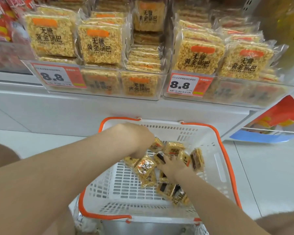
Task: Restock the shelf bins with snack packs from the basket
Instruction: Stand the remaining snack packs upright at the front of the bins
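Where clear bins [160,89] sit, white shelf [109,106] meets pale floor [270,167].

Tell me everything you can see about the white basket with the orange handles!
The white slotted plastic basket is rectangular and open-topped, with two orange handles folded down along its rim. It sits upright below the clear shelf bins. Small yellow snack packs lie loose on its floor, mostly toward the right. The left hand and right hand reach in among the packs; neither plainly touches the basket.
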